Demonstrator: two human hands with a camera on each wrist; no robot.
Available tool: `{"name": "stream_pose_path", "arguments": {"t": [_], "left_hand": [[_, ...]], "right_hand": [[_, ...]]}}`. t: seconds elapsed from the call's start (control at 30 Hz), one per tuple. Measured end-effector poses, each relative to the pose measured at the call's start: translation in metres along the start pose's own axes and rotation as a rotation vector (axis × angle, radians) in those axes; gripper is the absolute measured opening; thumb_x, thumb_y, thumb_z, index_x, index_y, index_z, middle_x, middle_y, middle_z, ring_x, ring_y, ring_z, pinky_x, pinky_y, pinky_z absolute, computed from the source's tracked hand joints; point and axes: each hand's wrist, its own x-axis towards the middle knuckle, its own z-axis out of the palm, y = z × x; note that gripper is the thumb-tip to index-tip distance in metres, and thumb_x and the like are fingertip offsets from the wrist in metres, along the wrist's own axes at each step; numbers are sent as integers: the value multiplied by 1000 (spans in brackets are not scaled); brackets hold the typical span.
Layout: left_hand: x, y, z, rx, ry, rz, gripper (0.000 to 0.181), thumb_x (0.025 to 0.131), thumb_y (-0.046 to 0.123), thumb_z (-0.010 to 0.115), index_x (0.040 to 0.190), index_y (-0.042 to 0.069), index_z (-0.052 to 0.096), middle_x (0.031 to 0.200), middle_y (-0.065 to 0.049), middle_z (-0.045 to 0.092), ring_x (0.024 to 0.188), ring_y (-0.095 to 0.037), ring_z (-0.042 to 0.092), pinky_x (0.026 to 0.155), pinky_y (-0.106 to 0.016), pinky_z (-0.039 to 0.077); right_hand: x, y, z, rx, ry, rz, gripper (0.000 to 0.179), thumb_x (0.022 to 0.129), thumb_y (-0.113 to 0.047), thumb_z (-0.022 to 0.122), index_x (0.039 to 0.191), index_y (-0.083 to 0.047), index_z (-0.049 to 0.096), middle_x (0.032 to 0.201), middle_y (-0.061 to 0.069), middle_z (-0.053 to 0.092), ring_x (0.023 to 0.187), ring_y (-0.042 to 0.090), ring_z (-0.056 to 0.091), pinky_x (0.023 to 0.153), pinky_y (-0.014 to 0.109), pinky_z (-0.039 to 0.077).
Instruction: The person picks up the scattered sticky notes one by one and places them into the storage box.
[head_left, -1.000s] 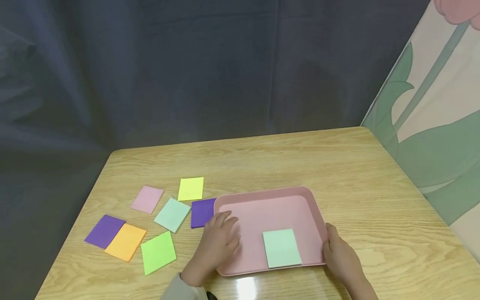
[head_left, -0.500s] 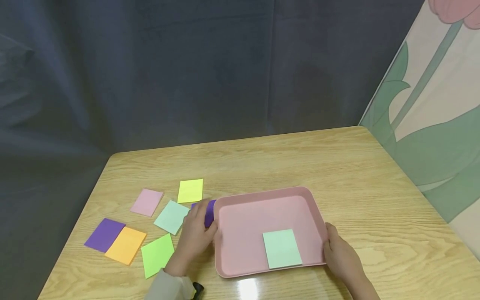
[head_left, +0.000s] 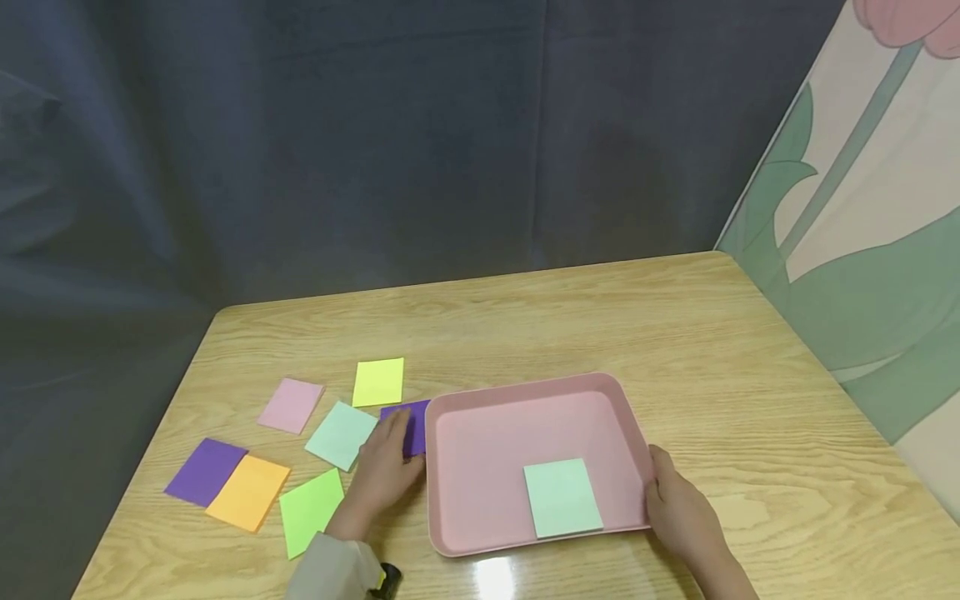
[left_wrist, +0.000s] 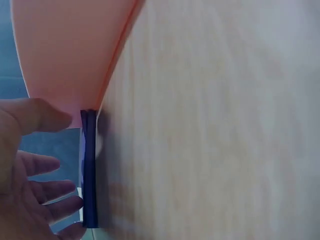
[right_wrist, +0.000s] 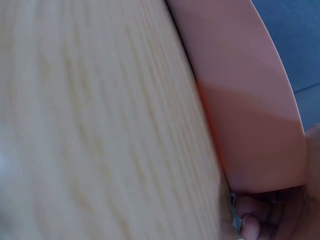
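Note:
A pink tray [head_left: 517, 433] lies on the table with one mint sticky-note pad [head_left: 562, 497] inside, near its front wall. My right hand [head_left: 686, 517] grips the tray's right side, and its curled fingers [right_wrist: 250, 225] show past the tray's end in the right wrist view. Just left of the tray, my left hand [head_left: 381, 467] reaches over a purple sticky-note pad [head_left: 417, 429], partly covering it. Seen from the left wrist, its fingers are spread and loosely bent, fingertips at the edge of that purple pad [left_wrist: 89, 170], the thumb beside the tray wall [left_wrist: 70, 55].
More sticky-note pads lie to the left: yellow [head_left: 378, 382], mint [head_left: 341, 436], pink [head_left: 291, 405], purple [head_left: 206, 472], orange [head_left: 248, 493] and green [head_left: 311, 511]. The wooden table [head_left: 600, 317] ends at a dark curtain [head_left: 390, 150] behind and a flower-patterned cloth [head_left: 885, 275] at right.
My left hand has moved from over the tray's left part leftward to the purple pad beside it. My right hand has stayed on the tray's right side.

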Motion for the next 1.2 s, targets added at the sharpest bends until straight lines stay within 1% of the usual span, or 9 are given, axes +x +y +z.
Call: {"name": "stream_pose_path", "arguments": {"t": [0.07, 0.17, 0.3, 0.53, 0.83, 0.93, 1.07, 1.17, 1.2], "left_hand": [[1, -2, 2, 22, -39, -5, 67, 72, 21, 60, 128, -5, 34, 129, -23, 34, 117, -40, 28, 88, -56, 25], [2, -3, 2, 50, -78, -8, 69, 72, 26, 62, 128, -4, 35, 130, -23, 32, 118, -41, 25, 87, -57, 24], [5, -2, 1, 88, -114, -5, 70, 72, 32, 63, 126, -4, 37, 131, -24, 29, 117, -43, 24, 86, -58, 24], [13, -5, 1, 130, -165, -12, 72, 72, 35, 63, 128, -1, 36, 132, -23, 27, 118, -41, 22, 86, -56, 25], [24, -8, -7, 181, -241, 26, 75, 70, 38, 64, 131, 6, 35, 134, -22, 25, 117, -39, 22, 82, -56, 28], [26, -10, -8, 181, -245, 39, 74, 69, 36, 66, 131, 9, 37, 134, -19, 27, 116, -38, 24, 82, -53, 29], [25, -12, -8, 170, -219, 66, 73, 66, 32, 70, 129, 11, 41, 128, -19, 34, 111, -38, 28, 81, -51, 30], [23, -12, -7, 162, -194, 65, 74, 64, 32, 71, 128, 10, 42, 123, -20, 38, 108, -38, 30, 81, -51, 30], [22, -12, -7, 152, -186, 53, 75, 64, 33, 72, 128, 10, 41, 121, -20, 38, 108, -38, 31, 81, -50, 29]], "right_hand": [[0, 0, 0, 2, -4, 3, 38, 89, -6, 29, 125, 4, 29, 98, 33, 53, 84, 41, 54, 65, 50, 41], [0, 1, 0, 6, -5, 3, 38, 89, -6, 29, 125, 4, 29, 98, 32, 53, 81, 39, 56, 64, 48, 41], [0, 1, 1, 9, -2, 0, 38, 89, -6, 30, 125, 4, 29, 98, 32, 53, 81, 38, 56, 64, 48, 42], [0, 1, 1, 11, -6, 10, 38, 89, -6, 30, 126, 4, 29, 100, 32, 52, 84, 40, 55, 67, 49, 41], [1, 1, 1, 16, -3, 3, 38, 89, -6, 29, 125, 5, 29, 100, 32, 53, 85, 40, 55, 67, 49, 41], [0, 1, 1, 18, -7, 5, 38, 89, -6, 29, 125, 5, 29, 100, 32, 53, 84, 40, 55, 66, 48, 42], [0, 1, 0, 18, -11, 11, 38, 89, -6, 29, 126, 4, 29, 100, 31, 53, 83, 38, 56, 65, 48, 42], [0, 1, -1, 19, -19, 18, 38, 89, -7, 29, 126, 4, 29, 99, 30, 54, 81, 37, 56, 65, 48, 42], [0, 1, -1, 19, -21, 20, 38, 89, -7, 29, 126, 4, 29, 100, 30, 54, 82, 37, 56, 65, 48, 41]]}}
